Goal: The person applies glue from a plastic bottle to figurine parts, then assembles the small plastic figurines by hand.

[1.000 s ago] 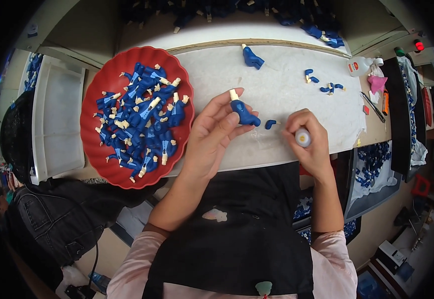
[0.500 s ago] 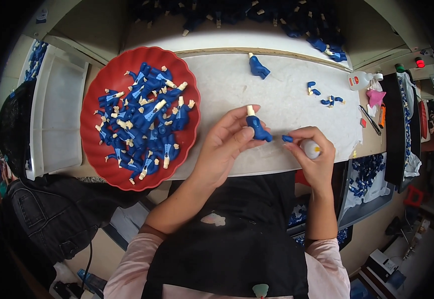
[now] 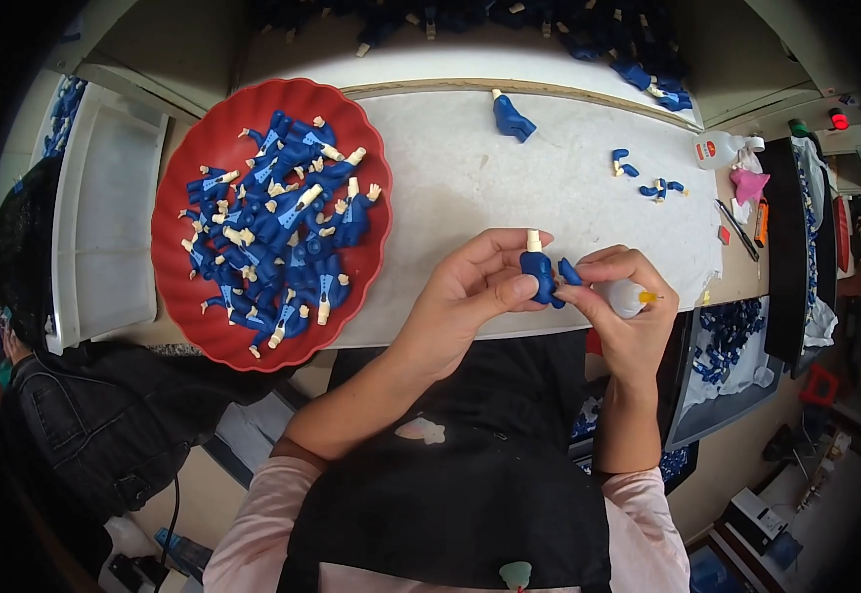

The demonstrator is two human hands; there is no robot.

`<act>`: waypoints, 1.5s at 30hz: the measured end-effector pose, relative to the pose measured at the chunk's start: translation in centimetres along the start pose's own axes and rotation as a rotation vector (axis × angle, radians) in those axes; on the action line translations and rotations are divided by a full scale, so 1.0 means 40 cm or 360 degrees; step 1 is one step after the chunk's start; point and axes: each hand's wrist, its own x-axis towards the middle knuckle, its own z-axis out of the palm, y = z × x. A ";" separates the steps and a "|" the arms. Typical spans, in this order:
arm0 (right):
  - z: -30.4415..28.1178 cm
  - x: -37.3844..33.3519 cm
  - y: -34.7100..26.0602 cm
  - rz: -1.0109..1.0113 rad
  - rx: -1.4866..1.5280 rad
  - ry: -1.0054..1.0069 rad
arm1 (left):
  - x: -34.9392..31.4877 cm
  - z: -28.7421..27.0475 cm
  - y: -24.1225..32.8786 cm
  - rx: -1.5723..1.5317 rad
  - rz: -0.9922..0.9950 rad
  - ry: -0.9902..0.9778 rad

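My left hand is closed round a blue figurine body with a cream neck, held upright over the near edge of the worktable. Between thumb and fingertips of my right hand is a small blue figurine arm, right beside the body; whether the two touch I cannot tell. Tucked in the same palm is a small white glue bottle with a yellowish tip. Farther back on the white table sheet lies another blue figurine body. Several loose blue arms rest to its right.
A red scalloped bowl full of blue figurine parts stands at left, beside a white plastic bin. At right are a clear bottle, a pink star-shaped piece, a black pen and a drawer of blue parts.
The figurine body in my left hand has moved right and turned more upright. The blue arm now sits close beside it. The glue bottle in my right palm has tilted slightly.
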 end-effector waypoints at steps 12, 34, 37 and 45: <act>-0.002 -0.004 -0.010 -0.0005 0.0086 0.0051 | 0.000 -0.004 -0.008 -0.0086 -0.0059 -0.0014; 0.020 -0.008 -0.017 -0.0505 -0.0459 0.0068 | -0.001 -0.006 -0.005 -0.0079 0.0006 -0.0005; 0.018 -0.005 -0.019 -0.0581 -0.0528 0.0044 | -0.002 -0.008 -0.005 -0.0054 0.0018 -0.0018; 0.017 0.004 -0.019 -0.0694 -0.0611 -0.0030 | -0.005 -0.014 -0.008 0.0010 0.0074 0.0015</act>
